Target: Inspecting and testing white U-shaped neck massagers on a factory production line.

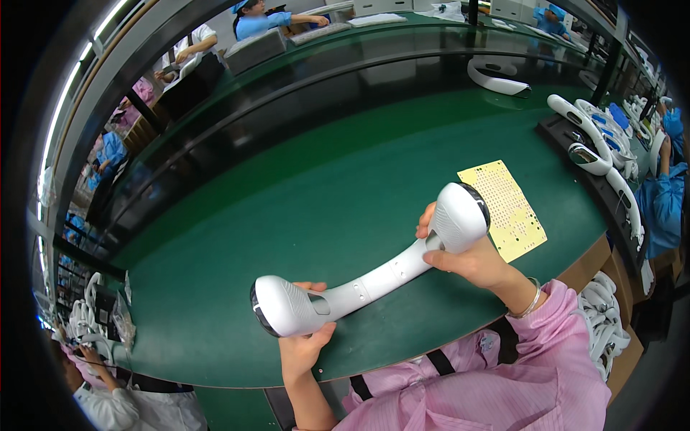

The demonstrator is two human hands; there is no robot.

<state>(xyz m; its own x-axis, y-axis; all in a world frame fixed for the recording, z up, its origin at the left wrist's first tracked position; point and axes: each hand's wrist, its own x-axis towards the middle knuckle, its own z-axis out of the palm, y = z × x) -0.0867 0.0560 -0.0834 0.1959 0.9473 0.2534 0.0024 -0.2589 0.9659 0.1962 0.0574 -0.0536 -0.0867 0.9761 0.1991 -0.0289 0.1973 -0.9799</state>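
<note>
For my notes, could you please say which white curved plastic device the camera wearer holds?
The bulbous-ended white device between the left hand and right hand, above the green tabletop; others lie on the black tray.

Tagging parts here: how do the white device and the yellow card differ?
Shape: the white device is a curved bar with bulbous ends; the yellow card is a flat sheet.
Support: the device is held in the left hand and right hand; the card lies on the green bench.
Color: the device is white with dark end caps; the card is dotted yellow.
Shared: both are longer than wide.
</note>
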